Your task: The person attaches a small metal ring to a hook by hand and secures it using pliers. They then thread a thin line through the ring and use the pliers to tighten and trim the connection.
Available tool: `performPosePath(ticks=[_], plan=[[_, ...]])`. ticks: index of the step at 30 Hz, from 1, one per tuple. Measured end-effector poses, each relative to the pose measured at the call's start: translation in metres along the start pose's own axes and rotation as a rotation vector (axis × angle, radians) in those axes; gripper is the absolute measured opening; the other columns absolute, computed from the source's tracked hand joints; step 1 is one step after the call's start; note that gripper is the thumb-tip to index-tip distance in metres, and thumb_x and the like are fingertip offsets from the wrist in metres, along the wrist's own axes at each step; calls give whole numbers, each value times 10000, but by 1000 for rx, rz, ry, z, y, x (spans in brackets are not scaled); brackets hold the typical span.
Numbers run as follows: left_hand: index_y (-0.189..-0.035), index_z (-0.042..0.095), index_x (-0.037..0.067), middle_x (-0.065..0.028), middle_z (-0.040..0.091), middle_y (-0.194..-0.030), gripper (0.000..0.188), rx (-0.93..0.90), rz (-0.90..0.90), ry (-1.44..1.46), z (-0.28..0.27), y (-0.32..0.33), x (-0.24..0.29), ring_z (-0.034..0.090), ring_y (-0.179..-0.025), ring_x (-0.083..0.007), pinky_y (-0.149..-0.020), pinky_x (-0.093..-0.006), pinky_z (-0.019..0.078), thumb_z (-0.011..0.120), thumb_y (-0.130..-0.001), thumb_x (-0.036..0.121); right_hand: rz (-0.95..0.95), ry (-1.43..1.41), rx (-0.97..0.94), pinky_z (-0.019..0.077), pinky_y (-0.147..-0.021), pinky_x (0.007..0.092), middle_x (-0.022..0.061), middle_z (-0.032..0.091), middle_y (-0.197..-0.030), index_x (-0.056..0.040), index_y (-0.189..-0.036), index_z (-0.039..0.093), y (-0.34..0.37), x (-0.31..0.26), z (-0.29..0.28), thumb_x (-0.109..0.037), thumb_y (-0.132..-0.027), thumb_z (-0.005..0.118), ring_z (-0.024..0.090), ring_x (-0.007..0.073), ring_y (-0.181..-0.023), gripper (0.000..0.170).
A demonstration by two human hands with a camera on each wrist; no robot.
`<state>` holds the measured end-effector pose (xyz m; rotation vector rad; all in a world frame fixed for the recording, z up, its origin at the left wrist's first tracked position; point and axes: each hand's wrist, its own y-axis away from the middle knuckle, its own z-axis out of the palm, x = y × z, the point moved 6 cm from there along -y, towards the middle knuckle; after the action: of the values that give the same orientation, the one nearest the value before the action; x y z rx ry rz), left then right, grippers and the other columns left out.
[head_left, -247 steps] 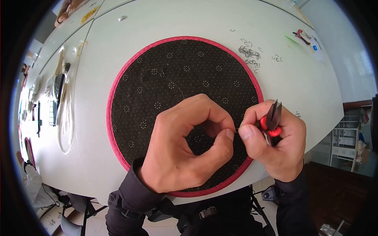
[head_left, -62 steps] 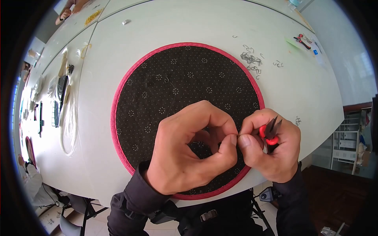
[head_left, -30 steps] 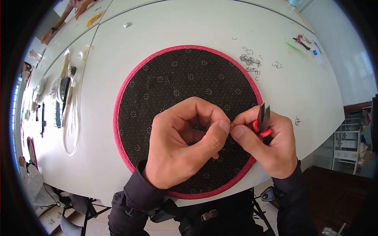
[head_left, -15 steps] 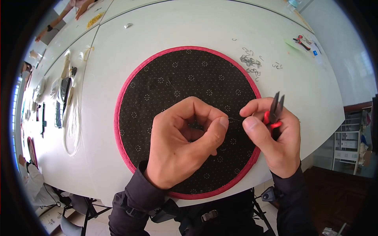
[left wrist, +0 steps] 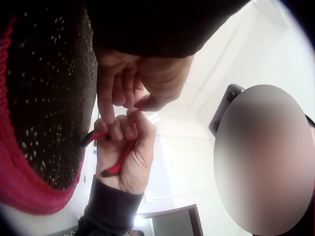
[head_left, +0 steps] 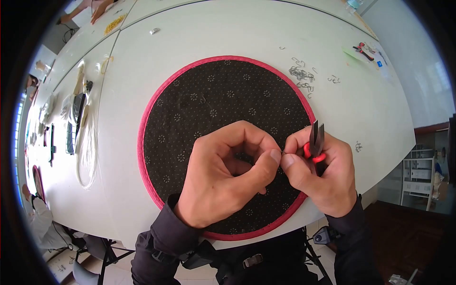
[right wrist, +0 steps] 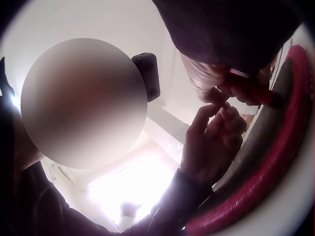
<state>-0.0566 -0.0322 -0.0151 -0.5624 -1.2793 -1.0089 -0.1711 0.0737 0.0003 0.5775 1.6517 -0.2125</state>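
Above the round black mat point(head_left: 228, 78) with its pink rim, both hands meet fingertip to fingertip. My left hand point(head_left: 228, 175) pinches a small fish hook point(head_left: 283, 153) between thumb and forefinger; only a thin dark bit of it shows. In my right hand point(head_left: 327, 175), a pair of pliers point(head_left: 315, 140) with red-and-black handles lies against the palm, its dark pointed jaws sticking up past the fingers. The right thumb and forefinger close at the hook. From below, the left wrist view shows the plier handles point(left wrist: 120, 160) spread across the right palm.
Loose hooks point(head_left: 301, 73) lie in a heap beyond the mat's right edge, and one hook point(head_left: 203, 99) rests on the mat. Another pair of pliers point(head_left: 363, 51) is at the far right. Coiled clear line point(head_left: 84, 156) lies at left. Another person's arm point(head_left: 97, 9) reaches in far left.
Half a second ago the hands were apart with a thin line between them; now the right hand has come back left to the left fingertips. The pliers have stayed in the right hand throughout.
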Motion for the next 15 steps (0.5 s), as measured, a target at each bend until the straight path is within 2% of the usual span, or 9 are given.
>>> performPosePath(ticks=[5, 8, 15], plan=[[-944, 579, -39, -83, 630, -874, 98, -35, -67, 46, 2, 0, 0, 645, -718, -129, -593, -279, 584, 609, -929, 52, -23, 28, 24, 372, -541, 211, -66, 456, -632, -42, -862, 613, 4, -3, 6, -40, -843, 683, 416, 17, -590, 73], [-931, 594, -23, -34, 619, -863, 106, -32, -43, 103, 2, 0, -3, 602, -737, -67, -564, -235, 559, 639, -928, 73, -62, 30, 59, 376, -538, 210, -66, 461, -635, -36, -867, 613, 4, -6, 8, -34, -843, 680, 423, 13, -588, 71], [-962, 598, -38, -55, 618, -863, 118, -28, -48, 155, 1, -1, -1, 606, -732, -100, -570, -267, 566, 599, -925, 75, -55, -93, 86, 359, -531, 194, -75, 483, -660, -14, -880, 616, 3, -1, 8, -42, -871, 670, 426, -1, -601, 61]])
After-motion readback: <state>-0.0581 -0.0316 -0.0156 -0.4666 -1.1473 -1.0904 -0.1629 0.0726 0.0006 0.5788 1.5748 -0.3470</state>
